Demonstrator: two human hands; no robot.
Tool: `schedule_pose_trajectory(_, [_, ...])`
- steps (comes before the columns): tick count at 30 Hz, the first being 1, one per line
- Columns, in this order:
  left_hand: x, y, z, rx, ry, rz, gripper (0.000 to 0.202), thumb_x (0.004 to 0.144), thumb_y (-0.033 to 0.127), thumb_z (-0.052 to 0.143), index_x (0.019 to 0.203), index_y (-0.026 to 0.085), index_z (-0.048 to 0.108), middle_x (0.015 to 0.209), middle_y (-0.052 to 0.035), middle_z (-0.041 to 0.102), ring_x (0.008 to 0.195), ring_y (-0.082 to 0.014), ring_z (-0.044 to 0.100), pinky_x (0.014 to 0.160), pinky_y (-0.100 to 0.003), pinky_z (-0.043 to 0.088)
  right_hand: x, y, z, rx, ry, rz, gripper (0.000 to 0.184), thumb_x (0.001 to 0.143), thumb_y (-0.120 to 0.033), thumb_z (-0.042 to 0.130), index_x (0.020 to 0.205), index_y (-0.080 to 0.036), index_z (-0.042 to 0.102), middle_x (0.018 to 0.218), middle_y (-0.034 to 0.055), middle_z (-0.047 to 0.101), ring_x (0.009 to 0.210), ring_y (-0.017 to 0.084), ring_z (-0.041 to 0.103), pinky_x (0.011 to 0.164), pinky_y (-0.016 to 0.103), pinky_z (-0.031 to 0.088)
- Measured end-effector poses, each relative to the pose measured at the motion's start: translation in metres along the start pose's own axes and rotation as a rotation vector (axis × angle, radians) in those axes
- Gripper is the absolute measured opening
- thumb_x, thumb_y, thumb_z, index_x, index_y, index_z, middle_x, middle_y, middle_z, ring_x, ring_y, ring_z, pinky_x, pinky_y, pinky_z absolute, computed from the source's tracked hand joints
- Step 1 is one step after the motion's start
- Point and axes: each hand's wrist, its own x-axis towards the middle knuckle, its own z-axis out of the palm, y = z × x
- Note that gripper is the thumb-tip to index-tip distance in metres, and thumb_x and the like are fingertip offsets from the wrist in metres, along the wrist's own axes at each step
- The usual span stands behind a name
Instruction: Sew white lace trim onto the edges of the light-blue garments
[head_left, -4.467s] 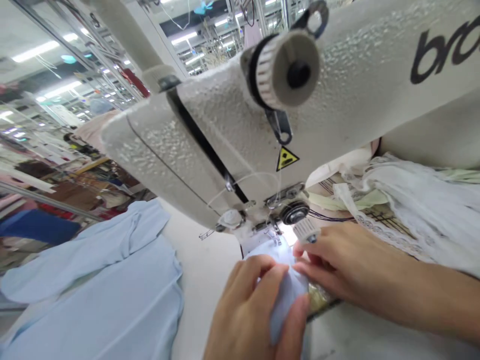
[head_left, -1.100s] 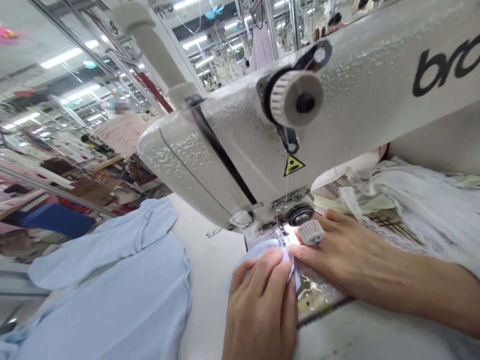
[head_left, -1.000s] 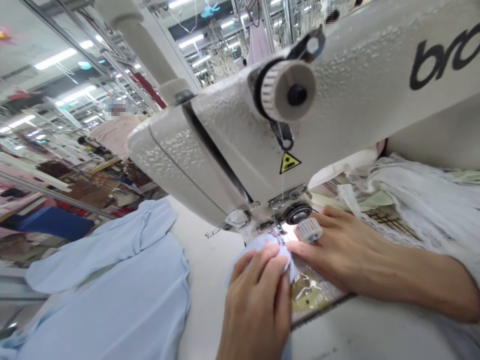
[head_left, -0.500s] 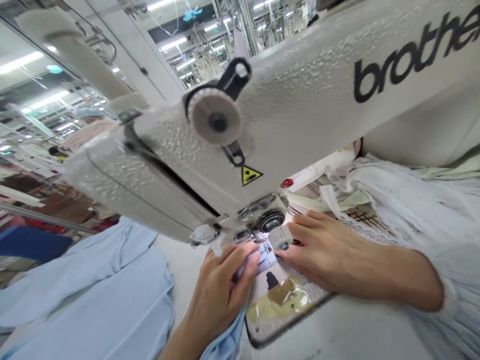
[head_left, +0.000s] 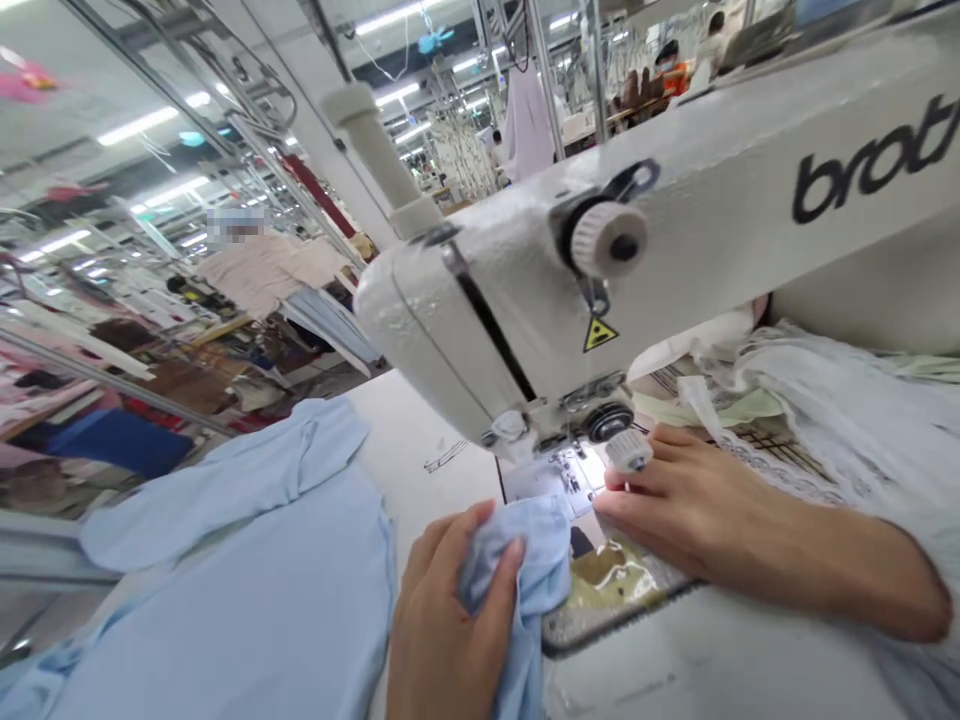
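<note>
Step reads as lining up at the presser foot [head_left: 566, 470] of the sewing machine [head_left: 675, 240]: left hand [head_left: 450, 625] closed on a bunched fabric piece [head_left: 529, 545], pale blue, mid-bench near the front edge. The right hand [head_left: 675, 510] lies flat, fingers stretched onto the needle plate [head_left: 615, 590], gripping nothing — feeding would need the bunch flattened first. Count: one machine, two hands, one small piece, one blue garment [head_left: 247, 590] toward the left edge of the bench [head_left: 409, 430], one lace heap [head_left: 832, 410] — right side.

Garment factory: sewing machine [head_left: 675, 230], hanging garments [head_left: 262, 270]
</note>
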Motion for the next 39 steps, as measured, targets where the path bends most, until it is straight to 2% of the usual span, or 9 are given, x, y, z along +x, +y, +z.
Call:
schedule_pose_trajectory(6, [-0.008,0.003,-0.005,-0.002,0.049,0.023,0.026,0.084,0.039,0.057,0.104,0.024,0.060,0.096,-0.0034,0.067,0.089,-0.0228,0.063,0.081,-0.040,0.049,-0.003,-0.013,-0.002,0.141,0.032,0.087,0.017,0.092,-0.016,0.046,0.093,-0.016,0.063,0.077,0.0025,0.059,0.069,0.014,0.048,0.065,0.029,0.032])
schedule_pose_trajectory(11, [-0.012,0.015,-0.007,-0.078,0.100,0.101,0.008,0.083,0.031,0.061,0.084,0.023,0.060,0.077,0.0011,0.066,0.072,-0.0173,0.062,0.068,-0.031,0.049,0.007,-0.038,-0.008,0.617,0.008,0.323,0.024,0.095,-0.025,0.042,0.084,-0.017,0.062,0.069,-0.0012,0.055,0.062,0.009,0.047,0.058,0.023,0.034])
schedule_pose_trajectory(14, [-0.016,0.027,-0.006,-0.255,0.042,0.327,0.009,0.082,0.019,0.062,0.089,0.023,0.060,0.075,0.0024,0.066,0.068,-0.0134,0.061,0.062,-0.025,0.050,0.015,-0.044,-0.009,0.923,-0.151,0.516,0.028,0.093,-0.032,0.046,0.070,-0.018,0.052,0.062,-0.0045,0.046,0.058,0.008,0.042,0.052,0.022,0.032])
schedule_pose_trajectory(17, [-0.019,0.035,-0.003,-0.390,-0.071,0.524,0.020,0.082,0.012,0.059,0.099,0.023,0.060,0.086,0.0002,0.069,0.077,-0.0131,0.064,0.070,-0.025,0.053,0.018,-0.043,-0.008,1.073,-0.221,0.648,0.020,0.087,-0.026,0.049,0.069,-0.018,0.052,0.061,-0.0051,0.044,0.057,0.008,0.040,0.050,0.022,0.031])
schedule_pose_trajectory(22, [-0.014,0.030,-0.001,-0.329,-0.013,0.058,0.026,0.085,0.026,0.058,0.110,0.024,0.060,0.101,-0.0059,0.066,0.081,-0.0177,0.063,0.071,-0.032,0.055,0.019,-0.041,-0.009,0.973,-0.269,0.720,0.015,0.076,-0.015,0.049,0.080,-0.018,0.062,0.064,-0.0041,0.051,0.058,0.009,0.042,0.051,0.022,0.033])
schedule_pose_trajectory(27, [-0.004,0.025,-0.008,-0.474,-0.366,-0.061,0.024,0.088,0.040,0.050,0.079,0.023,0.064,0.071,-0.0018,0.061,0.068,-0.0161,0.059,0.058,-0.026,0.050,0.020,-0.041,-0.018,0.877,-0.317,0.723,0.010,0.071,-0.014,0.049,0.067,-0.019,0.057,0.055,-0.0061,0.047,0.051,0.008,0.039,0.045,0.021,0.029])
schedule_pose_trajectory(31, [-0.003,0.026,-0.011,-0.600,-0.385,-0.207,0.027,0.088,0.046,0.049,0.082,0.023,0.061,0.074,-0.0014,0.059,0.072,-0.0157,0.058,0.062,-0.024,0.048,0.019,-0.040,-0.018,0.837,-0.325,0.665,0.008,0.070,-0.015,0.049,0.064,-0.020,0.051,0.054,-0.0066,0.045,0.051,0.008,0.039,0.044,0.021,0.029])
schedule_pose_trajectory(34, [-0.004,0.029,-0.011,-0.702,-0.412,-0.329,0.028,0.085,0.047,0.052,0.078,0.021,0.059,0.063,0.0018,0.051,0.059,-0.0120,0.048,0.051,-0.020,0.040,0.018,-0.040,-0.016,0.808,-0.333,0.645,0.008,0.069,-0.014,0.049,0.064,-0.020,0.049,0.055,-0.0064,0.044,0.052,0.008,0.039,0.044,0.022,0.029])
schedule_pose_trajectory(39, [-0.003,0.033,-0.011,-0.785,-0.421,-0.366,0.029,0.082,0.047,0.057,0.073,0.020,0.059,0.059,0.0036,0.046,0.052,-0.0087,0.036,0.044,-0.017,0.031,0.020,-0.037,-0.016,0.932,-0.384,0.681,0.008,0.072,-0.015,0.047,0.065,-0.020,0.048,0.055,-0.0061,0.042,0.052,0.009,0.037,0.045,0.023,0.027])
